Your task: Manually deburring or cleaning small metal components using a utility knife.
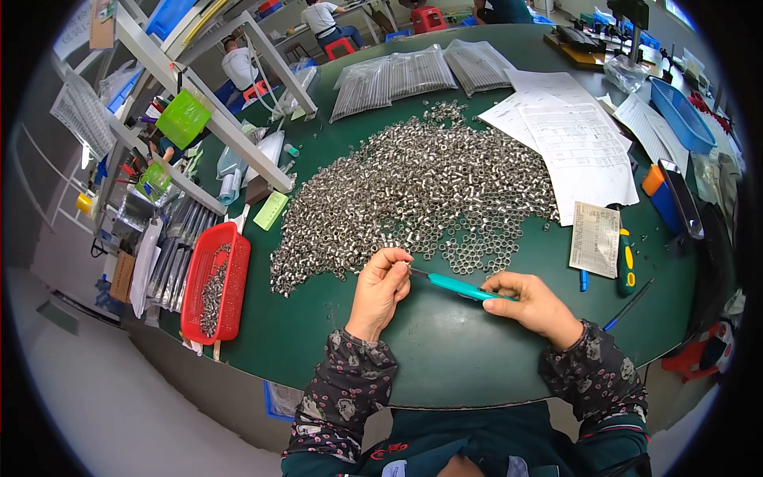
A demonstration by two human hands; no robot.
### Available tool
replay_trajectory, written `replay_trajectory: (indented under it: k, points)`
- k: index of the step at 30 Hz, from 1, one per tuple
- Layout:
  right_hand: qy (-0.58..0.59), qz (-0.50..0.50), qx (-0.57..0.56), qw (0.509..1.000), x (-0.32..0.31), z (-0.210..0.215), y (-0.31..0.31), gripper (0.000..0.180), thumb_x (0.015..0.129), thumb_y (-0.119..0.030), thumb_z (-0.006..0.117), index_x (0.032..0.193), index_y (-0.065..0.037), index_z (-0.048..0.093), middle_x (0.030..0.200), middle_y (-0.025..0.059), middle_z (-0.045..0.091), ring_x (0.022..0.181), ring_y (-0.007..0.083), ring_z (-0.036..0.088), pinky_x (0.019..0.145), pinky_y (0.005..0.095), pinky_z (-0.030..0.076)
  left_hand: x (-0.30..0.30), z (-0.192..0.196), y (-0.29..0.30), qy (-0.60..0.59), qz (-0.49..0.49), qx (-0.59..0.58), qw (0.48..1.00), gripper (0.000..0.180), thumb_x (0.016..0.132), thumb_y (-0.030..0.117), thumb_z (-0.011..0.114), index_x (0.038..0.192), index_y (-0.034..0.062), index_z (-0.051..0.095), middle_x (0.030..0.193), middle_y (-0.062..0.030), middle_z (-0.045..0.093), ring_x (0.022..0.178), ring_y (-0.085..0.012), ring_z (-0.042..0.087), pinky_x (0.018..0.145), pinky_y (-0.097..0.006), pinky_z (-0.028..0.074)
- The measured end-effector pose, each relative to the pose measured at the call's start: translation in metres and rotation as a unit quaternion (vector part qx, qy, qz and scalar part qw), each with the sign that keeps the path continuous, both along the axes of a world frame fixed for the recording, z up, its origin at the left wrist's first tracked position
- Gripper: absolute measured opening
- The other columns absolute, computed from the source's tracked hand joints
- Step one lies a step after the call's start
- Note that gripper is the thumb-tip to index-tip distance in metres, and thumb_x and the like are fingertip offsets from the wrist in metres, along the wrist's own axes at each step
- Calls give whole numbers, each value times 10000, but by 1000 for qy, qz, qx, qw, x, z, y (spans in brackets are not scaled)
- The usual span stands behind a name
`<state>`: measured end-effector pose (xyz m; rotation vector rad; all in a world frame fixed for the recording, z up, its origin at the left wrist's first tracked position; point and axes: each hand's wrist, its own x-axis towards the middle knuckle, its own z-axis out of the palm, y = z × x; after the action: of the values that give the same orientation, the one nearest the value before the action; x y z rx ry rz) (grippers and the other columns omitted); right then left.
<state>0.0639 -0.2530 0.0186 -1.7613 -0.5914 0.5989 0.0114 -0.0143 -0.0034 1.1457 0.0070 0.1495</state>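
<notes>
Teal-handled tool (459, 287) held low over the green desk (445, 350), mid-front, just nearer than the pile. Right hand (534, 305) wrapped shut on the handle's rear end; long axis running roughly left-right, tip end slightly farther away, pointing straight at left hand (380, 288). Left fingers (395, 260) pinched closed at the tool's dark tip, prob. on one small metal piece, too tiny to confirm. Gap between hands spanned by the tool alone.

Big heap of small silvery metal rings (413, 195) just beyond both hands, left hand nearer its near edge, loose strays almost touching the knuckles. Open dark desk betw. hands and the curved near edge, plenty of room to pull back toward the body. Red basket (216, 284) w/ more metal parts well off to the left, hanging at the desk rim. Right side: printed slip (594, 238), blue pen (584, 280), yellow-green handled tool (626, 266), all near but apart from the right hand. Paper sheets (580, 147) and bagged parts (393, 79) far side. Other people seated in the distance, not involved.
</notes>
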Motion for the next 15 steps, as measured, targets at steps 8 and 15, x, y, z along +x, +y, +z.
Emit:
replay_trajectory:
  k: [8, 15]
  points:
    - [-282, -57, -57, 956, -11, 11, 4, 277, 701, -173, 662, 913, -14, 579, 749, 115, 599, 646, 242, 583, 593, 306, 446, -1, 1, -5, 47, 34, -7, 998, 130, 879, 166, 493, 877, 39, 524, 671, 12, 451, 491, -30, 316, 414, -166, 266]
    - [-347, -126, -5, 929, -7, 8, 5, 266, 695, -208, 658, 901, -59, 580, 735, 115, 596, 624, 297, 573, 544, 355, 446, -3, 5, -5, 117, 36, -99, 988, 270, 910, 273, 418, 764, 58, 490, 639, -10, 436, 469, -42, 303, 373, -162, 226]
